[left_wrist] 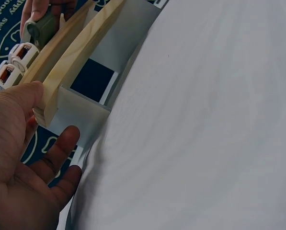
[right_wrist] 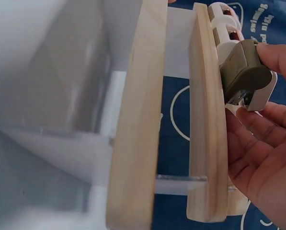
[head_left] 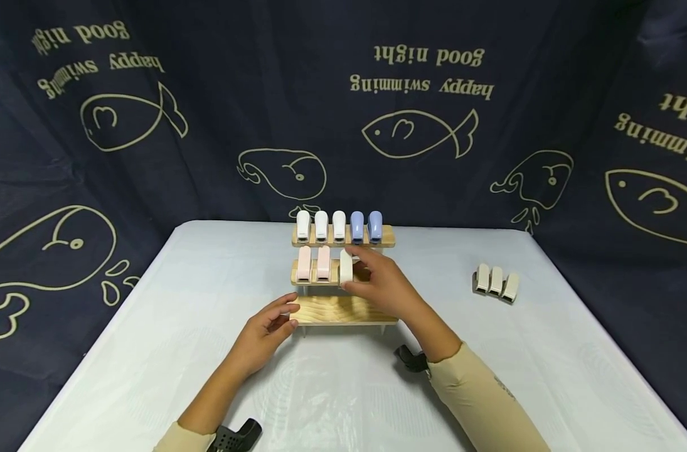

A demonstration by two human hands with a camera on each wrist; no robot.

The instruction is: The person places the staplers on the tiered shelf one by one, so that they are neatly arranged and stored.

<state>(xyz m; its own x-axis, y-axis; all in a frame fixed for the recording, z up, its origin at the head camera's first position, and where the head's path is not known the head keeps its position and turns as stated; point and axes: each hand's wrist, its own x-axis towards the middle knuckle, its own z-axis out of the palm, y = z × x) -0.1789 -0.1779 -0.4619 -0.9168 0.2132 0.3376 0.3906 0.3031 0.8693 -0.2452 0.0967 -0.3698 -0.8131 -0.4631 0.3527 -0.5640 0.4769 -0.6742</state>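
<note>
A three-tier wooden display stand (head_left: 343,311) with clear supports stands mid-table. My right hand (head_left: 385,282) grips a cream mini stapler (head_left: 346,267) by its sides over the middle tier, just right of two pink staplers (head_left: 323,263). In the right wrist view that stapler's olive-grey base (right_wrist: 245,72) is close against the board, with the thumb and fingers around it. My left hand (head_left: 264,333) holds the left end of the lowest tier; in the left wrist view its thumb lies against the board's corner (left_wrist: 49,103), other fingers spread below.
The top tier holds three white staplers (head_left: 321,226) and two blue staplers (head_left: 374,227). Three cream staplers (head_left: 495,281) sit in a row on the table at the right. A dark printed cloth (head_left: 343,125) hangs behind the white table (head_left: 207,282).
</note>
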